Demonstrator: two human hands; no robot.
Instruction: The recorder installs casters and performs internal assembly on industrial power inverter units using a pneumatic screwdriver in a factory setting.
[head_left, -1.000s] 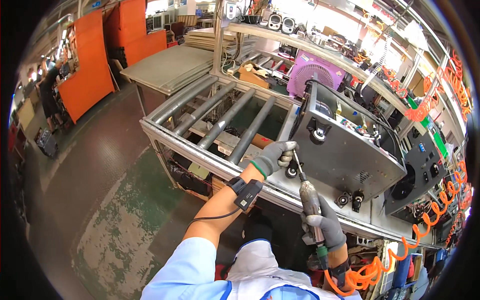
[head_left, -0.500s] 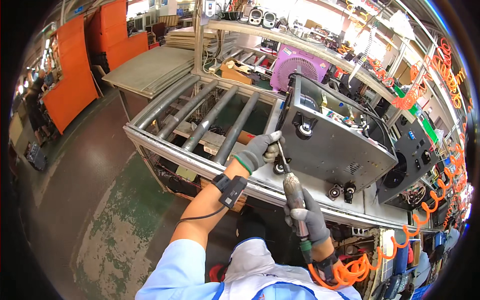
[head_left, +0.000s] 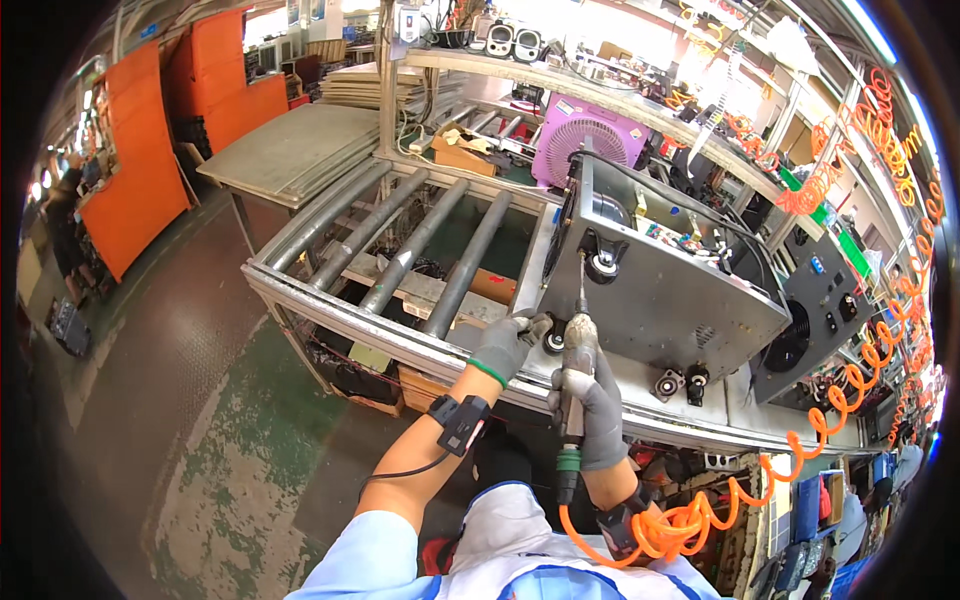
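My right hand, in a grey glove, is wrapped round an air screwdriver with an orange coiled hose. Its bit points up, with the tip at the mount of a black swivel caster on the dark grey metal cabinet. My left hand, also gloved, is beside a lower caster, left of the screwdriver. Its fingers are curled together; whatever they hold, if anything, is too small to make out. The cabinet lies on its side on the bench, its open top showing wiring.
Steel rollers in a metal frame run left of the cabinet. A purple fan panel stands behind it, and another dark panel to the right. The orange coiled hose stretches across the right side. More casters sit along the cabinet's lower edge.
My left hand has moved down and left, away from the bit's tip. The screwdriver has risen and turned more upright, bringing its bit to the upper caster's mount.
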